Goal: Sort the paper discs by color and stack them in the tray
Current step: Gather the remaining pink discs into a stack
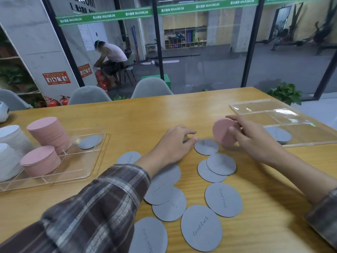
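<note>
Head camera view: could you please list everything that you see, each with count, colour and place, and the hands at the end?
loose discs: about ten, grey, spread on the table in front of the person; some overlap, and a sleeve hides part
left tray: one, clear, divided, table's left side
pink stacks: two, pink, in the left tray
white stacks: two, white, far left beside the pink stacks
single disc: one, grey, left tray's far corner
right tray: one, clear, table's right side
tray discs: count unclear, grey, in the right tray
table: one, light wood
chairs: three, grey, behind the table
held discs: small stack, pink, in the right hand
left hand: relaxed, over the loose discs
right hand: grips the held discs
</note>
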A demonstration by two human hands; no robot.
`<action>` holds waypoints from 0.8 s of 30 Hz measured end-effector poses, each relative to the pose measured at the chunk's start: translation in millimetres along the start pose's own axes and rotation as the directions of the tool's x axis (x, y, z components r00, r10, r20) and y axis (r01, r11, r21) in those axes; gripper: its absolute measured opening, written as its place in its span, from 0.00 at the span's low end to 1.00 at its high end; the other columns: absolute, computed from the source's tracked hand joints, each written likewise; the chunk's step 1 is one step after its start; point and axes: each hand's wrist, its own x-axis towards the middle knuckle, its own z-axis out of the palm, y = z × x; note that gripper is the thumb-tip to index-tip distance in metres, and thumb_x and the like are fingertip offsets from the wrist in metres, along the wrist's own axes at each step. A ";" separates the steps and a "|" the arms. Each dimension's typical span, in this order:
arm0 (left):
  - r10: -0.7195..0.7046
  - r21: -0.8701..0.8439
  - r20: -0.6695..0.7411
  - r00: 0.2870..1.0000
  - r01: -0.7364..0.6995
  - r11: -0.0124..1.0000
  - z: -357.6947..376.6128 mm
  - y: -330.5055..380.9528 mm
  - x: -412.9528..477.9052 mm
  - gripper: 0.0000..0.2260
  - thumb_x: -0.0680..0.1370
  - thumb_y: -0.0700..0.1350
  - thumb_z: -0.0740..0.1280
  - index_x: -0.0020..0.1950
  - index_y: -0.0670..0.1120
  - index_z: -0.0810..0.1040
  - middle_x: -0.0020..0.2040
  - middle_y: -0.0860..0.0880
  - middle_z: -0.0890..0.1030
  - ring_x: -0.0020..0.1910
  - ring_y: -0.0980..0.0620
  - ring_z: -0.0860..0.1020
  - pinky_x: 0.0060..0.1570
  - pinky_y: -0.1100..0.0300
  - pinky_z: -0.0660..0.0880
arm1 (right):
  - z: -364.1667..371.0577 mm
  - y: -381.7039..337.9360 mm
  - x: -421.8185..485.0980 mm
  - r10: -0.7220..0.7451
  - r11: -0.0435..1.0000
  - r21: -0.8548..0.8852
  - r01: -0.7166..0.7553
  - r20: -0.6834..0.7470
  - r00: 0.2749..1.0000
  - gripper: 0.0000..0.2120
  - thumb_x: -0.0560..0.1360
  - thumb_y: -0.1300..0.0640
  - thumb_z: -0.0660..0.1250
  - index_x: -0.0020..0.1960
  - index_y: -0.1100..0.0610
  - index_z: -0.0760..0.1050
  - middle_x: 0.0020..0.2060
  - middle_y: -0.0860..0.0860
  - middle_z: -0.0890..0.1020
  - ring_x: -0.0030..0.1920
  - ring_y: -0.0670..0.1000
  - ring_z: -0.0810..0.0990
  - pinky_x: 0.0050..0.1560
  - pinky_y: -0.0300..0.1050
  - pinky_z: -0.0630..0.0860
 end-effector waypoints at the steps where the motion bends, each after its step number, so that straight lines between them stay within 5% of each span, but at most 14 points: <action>1: 0.003 0.004 0.012 1.000 -0.003 1.000 1.3 -1.1 6.9 0.17 0.84 0.53 0.65 0.70 0.47 0.80 0.65 0.49 0.80 0.65 0.50 0.77 0.66 0.53 0.74 | -4.5 3.3 -1.7 0.006 1.000 -0.004 -0.006 -0.005 1.000 0.15 0.84 0.53 0.59 0.69 0.47 0.70 0.51 0.48 0.80 0.51 0.52 0.77 0.46 0.46 0.68; 6: 0.041 0.064 0.060 0.997 -0.045 0.997 12.4 8.6 43.0 0.19 0.84 0.52 0.66 0.73 0.47 0.77 0.72 0.49 0.76 0.71 0.48 0.72 0.66 0.61 0.65 | -21.8 18.7 -11.6 0.083 0.996 -0.042 -0.084 -0.024 0.996 0.15 0.83 0.54 0.60 0.68 0.49 0.73 0.49 0.47 0.81 0.49 0.51 0.78 0.43 0.31 0.67; 11: 0.109 0.132 0.179 0.978 -0.134 0.982 36.3 24.1 81.8 0.23 0.86 0.50 0.63 0.80 0.47 0.68 0.80 0.48 0.67 0.79 0.47 0.65 0.76 0.56 0.60 | -32.9 25.7 -12.6 0.145 0.986 -0.080 -0.147 -0.029 0.989 0.14 0.83 0.54 0.60 0.67 0.51 0.74 0.50 0.49 0.80 0.53 0.53 0.76 0.41 0.35 0.67; 15: 0.119 0.177 0.274 0.954 -0.171 0.969 53.2 32.2 108.7 0.24 0.87 0.52 0.59 0.83 0.51 0.62 0.84 0.49 0.60 0.82 0.47 0.60 0.80 0.54 0.56 | -34.1 26.1 -10.0 0.148 0.980 -0.127 -0.152 -0.042 0.988 0.14 0.82 0.55 0.60 0.67 0.51 0.74 0.47 0.48 0.78 0.48 0.51 0.74 0.38 0.28 0.64; 19: 0.149 0.180 0.309 0.939 -0.211 0.961 62.5 30.9 119.7 0.18 0.87 0.53 0.59 0.73 0.47 0.75 0.71 0.46 0.77 0.70 0.42 0.74 0.69 0.46 0.70 | -34.5 27.2 -9.5 0.148 0.982 -0.113 -0.151 -0.033 0.988 0.15 0.82 0.54 0.59 0.68 0.51 0.73 0.49 0.49 0.79 0.50 0.51 0.73 0.39 0.32 0.65; 21: 0.163 0.170 0.226 0.960 -0.204 0.964 61.1 27.2 117.7 0.16 0.86 0.53 0.61 0.68 0.47 0.79 0.65 0.48 0.82 0.64 0.44 0.78 0.65 0.49 0.74 | -33.6 28.3 -9.5 0.152 0.983 -0.097 -0.154 -0.023 0.988 0.15 0.82 0.54 0.59 0.68 0.51 0.73 0.53 0.51 0.80 0.52 0.52 0.74 0.43 0.42 0.66; 24: 0.166 0.149 0.142 0.976 -0.187 0.971 50.9 19.8 109.2 0.12 0.84 0.53 0.65 0.60 0.49 0.83 0.57 0.50 0.84 0.57 0.48 0.79 0.55 0.55 0.74 | -31.0 29.0 -9.9 0.154 0.987 -0.051 -0.154 -0.011 0.988 0.15 0.82 0.54 0.58 0.68 0.51 0.73 0.54 0.51 0.81 0.54 0.52 0.75 0.44 0.44 0.67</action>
